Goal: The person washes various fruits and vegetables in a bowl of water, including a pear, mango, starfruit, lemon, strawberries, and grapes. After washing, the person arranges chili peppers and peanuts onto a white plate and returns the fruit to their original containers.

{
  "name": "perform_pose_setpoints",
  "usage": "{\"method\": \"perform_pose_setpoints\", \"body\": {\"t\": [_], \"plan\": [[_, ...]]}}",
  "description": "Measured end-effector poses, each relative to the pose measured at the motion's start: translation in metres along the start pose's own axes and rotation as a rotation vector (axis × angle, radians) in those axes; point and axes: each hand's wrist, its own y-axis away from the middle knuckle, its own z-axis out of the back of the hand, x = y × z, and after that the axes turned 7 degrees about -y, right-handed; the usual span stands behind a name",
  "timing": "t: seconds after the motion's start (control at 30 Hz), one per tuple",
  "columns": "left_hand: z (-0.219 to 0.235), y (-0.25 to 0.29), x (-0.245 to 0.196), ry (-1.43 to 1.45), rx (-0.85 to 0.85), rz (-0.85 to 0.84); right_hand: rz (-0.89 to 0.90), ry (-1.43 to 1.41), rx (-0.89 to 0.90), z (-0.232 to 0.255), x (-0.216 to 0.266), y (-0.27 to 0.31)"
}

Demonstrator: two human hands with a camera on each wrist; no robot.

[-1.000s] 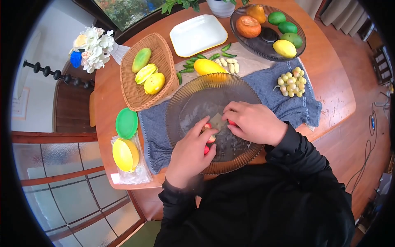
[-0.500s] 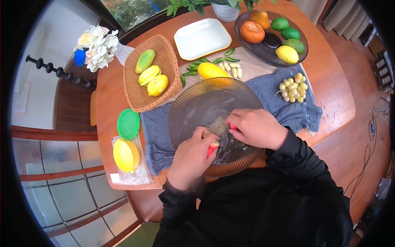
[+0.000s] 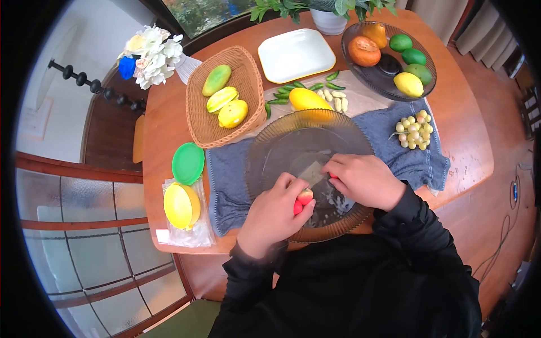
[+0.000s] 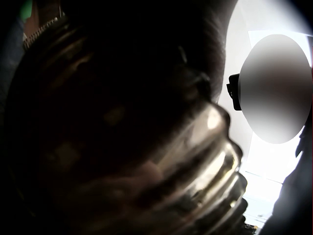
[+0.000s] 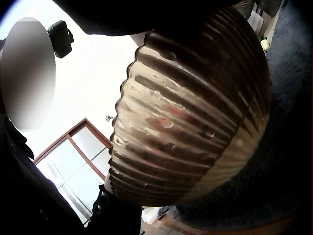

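A large ribbed brown glass bowl (image 3: 270, 132) stands on a blue towel, and both hands are inside it. The left hand (image 3: 274, 213) grips small red-and-pale pieces (image 3: 305, 196) between thumb and fingers. Opposite it, the right hand (image 3: 363, 179) pinches a small red piece (image 3: 333, 176) at its fingertips. A flat beige-grey piece (image 3: 311, 173) lies between the two hands; which hand holds it, I cannot tell. Wet patches show on the bowl's bottom. The left wrist view is mostly dark, and the ribbed bowl wall (image 5: 171, 107) fills much of the right wrist view.
Beyond the bowl are a yellow fruit (image 3: 309, 99), green peppers, peanuts and a white tray (image 3: 297, 55). A wicker basket (image 3: 197, 96) of fruit stands back left, a fruit plate (image 3: 389, 93) back right. Grapes (image 3: 414, 130) lie right; a green lid (image 3: 188, 163) and yellow bowl (image 3: 181, 206) sit left.
The head view has shifted, so the table's things appear further right. The left hand has turned slightly around the red pieces; the right hand keeps its pinch.
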Motion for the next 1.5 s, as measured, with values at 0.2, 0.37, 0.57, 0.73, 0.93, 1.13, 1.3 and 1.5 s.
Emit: {"method": "perform_pose_setpoints", "body": {"t": [0.2,0.37,0.57,0.73,0.93,1.13,1.3,1.5], "plan": [[0.008,-0.002,-0.007,0.137,-0.070,0.092,-0.003,-0.102,-0.129,-0.004,0.001,0.001],[0.016,0.001,-0.016,0.232,-0.262,0.040,0.122,-0.256,-0.263,0.004,0.017,0.005],[0.032,-0.006,-0.047,1.318,-0.171,0.483,0.290,-0.336,-0.340,0.013,0.049,0.007],[0.014,-0.013,-0.047,1.420,-0.109,0.529,0.370,-0.315,-0.369,0.007,0.049,0.006],[0.011,-0.016,-0.054,1.375,-0.065,0.558,0.316,-0.454,-0.366,0.001,0.038,0.005],[0.003,-0.020,-0.060,1.306,-0.077,0.590,0.217,-0.458,-0.417,0.004,0.042,0.008],[0.002,-0.018,-0.057,1.404,-0.037,0.554,0.165,-0.477,-0.372,0.004,0.036,0.010],[0.008,-0.012,-0.052,1.354,0.005,0.474,0.240,-0.494,-0.379,0.006,0.035,0.008]]}}
